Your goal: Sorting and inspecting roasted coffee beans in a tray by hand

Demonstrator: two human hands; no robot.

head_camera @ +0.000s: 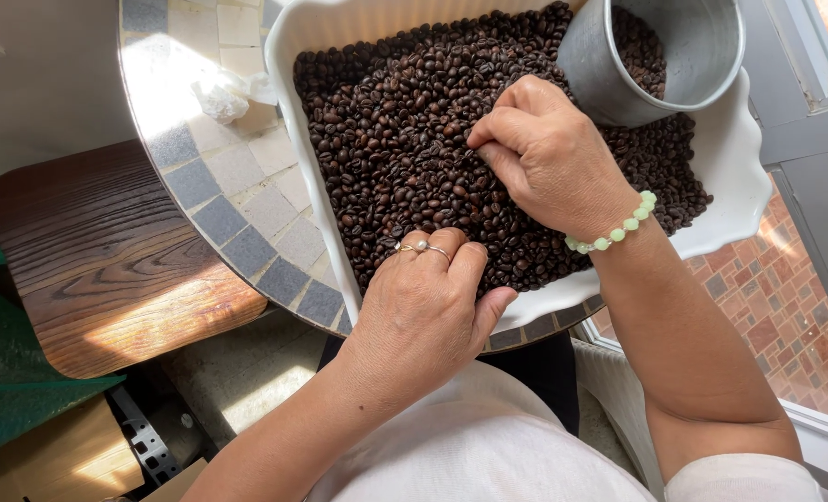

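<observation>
A white scalloped dish (739,177) full of dark roasted coffee beans (404,139) rests on a round mosaic-tiled table (237,177). My left hand (428,311), with a ring, lies on the dish's near rim, fingers curled into the beans. My right hand (549,153), with a green bead bracelet at the wrist, is in the middle of the beans, fingertips pinched together among them. A grey metal cup (683,56) holding some beans lies tilted in the dish just beyond my right hand.
A crumpled white scrap (228,93) lies on the table's tiles left of the dish. A wooden stool seat (98,260) stands lower left, green fabric (5,372) beside it. A window frame (804,121) and brick paving (776,307) are at right.
</observation>
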